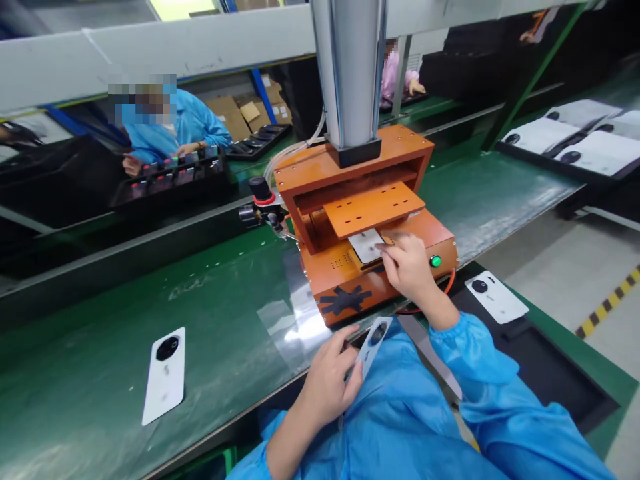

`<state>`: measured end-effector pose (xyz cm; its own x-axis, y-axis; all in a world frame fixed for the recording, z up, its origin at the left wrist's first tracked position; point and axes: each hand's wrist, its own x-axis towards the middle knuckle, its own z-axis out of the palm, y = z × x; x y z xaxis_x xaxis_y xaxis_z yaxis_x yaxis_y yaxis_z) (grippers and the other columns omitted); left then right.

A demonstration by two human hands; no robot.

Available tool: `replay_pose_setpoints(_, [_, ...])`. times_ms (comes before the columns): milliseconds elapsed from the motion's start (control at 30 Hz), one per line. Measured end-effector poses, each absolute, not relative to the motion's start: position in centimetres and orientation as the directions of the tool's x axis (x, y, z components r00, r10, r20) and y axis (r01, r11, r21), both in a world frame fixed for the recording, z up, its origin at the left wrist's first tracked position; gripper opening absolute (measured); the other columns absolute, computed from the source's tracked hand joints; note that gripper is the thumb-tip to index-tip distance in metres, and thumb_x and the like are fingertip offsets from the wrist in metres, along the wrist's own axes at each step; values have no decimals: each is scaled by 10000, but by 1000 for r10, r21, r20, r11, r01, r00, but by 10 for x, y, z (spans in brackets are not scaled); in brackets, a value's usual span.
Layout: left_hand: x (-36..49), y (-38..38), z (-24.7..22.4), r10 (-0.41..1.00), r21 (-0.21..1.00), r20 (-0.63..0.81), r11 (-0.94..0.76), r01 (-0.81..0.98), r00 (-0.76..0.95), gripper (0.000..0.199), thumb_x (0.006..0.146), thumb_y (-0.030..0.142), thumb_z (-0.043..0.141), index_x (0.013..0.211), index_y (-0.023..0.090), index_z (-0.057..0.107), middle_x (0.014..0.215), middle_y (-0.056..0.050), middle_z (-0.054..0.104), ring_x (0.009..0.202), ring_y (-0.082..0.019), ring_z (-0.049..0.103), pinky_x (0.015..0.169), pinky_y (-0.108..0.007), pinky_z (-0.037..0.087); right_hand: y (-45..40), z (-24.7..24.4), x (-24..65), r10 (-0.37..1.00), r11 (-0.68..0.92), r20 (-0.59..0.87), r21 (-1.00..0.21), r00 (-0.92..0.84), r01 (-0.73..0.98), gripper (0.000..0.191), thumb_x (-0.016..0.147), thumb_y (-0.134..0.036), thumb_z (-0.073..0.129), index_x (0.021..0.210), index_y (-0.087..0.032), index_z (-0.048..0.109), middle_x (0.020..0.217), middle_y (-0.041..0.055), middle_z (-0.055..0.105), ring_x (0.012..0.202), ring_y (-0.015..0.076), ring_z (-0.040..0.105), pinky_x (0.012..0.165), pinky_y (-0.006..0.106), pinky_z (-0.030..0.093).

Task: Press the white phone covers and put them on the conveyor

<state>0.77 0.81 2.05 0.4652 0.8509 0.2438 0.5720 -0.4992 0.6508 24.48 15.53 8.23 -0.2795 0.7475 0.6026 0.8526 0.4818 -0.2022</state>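
My left hand [334, 373] grips a white phone back cover [371, 347] with a black round camera ring, tilted in front of my body. At the orange press [345, 293], my right hand [407, 263] has thumb and fingers at the right edge of another white phone back cover [365, 247]. That cover lies on the press bed, partly beneath the raised orange plate [375, 208]; its far end is hidden. A green button [435, 261] sits on the press front, to the right of my right hand.
One white phone back cover [165, 377] lies on the green bench [220, 347] at left. Another cover [496, 297] rests on a black tray [560, 373] at right. More covers fill a tray [545, 160] at far right. Co-workers [175, 127] sit across the line.
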Motion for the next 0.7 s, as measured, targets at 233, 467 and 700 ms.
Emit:
replay_pose_setpoints(233, [13, 15, 8, 825, 499, 295, -564, 658, 483, 206, 987, 187, 476, 808, 167, 577, 1704, -222, 220, 910, -215, 695, 851, -436, 581, 91, 3, 298, 706, 279, 685, -502, 180, 818, 351, 969, -253, 512, 1305, -261, 613, 1077, 118, 616, 995, 304, 629, 892, 528, 587])
replay_pose_setpoints(467, [21, 22, 1, 838, 389, 310, -543, 744, 450, 217, 993, 212, 477, 796, 177, 560, 1721, -211, 165, 768, -188, 672, 712, -394, 554, 90, -12, 328, 802, 170, 594, -337, 69, 926, 595, 967, -233, 461, 1556, -300, 415, 1097, 126, 571, 1031, 335, 590, 939, 576, 567])
replay_pose_setpoints(700, [21, 23, 5, 862, 387, 319, -497, 776, 394, 195, 967, 212, 520, 773, 192, 534, 1659, -150, 380, 649, -139, 597, 659, -340, 510, 95, -4, 332, 835, 231, 542, -494, 90, 838, 565, 984, -270, 408, 1525, -430, 419, 1062, 114, 590, 1018, 368, 615, 982, 614, 548])
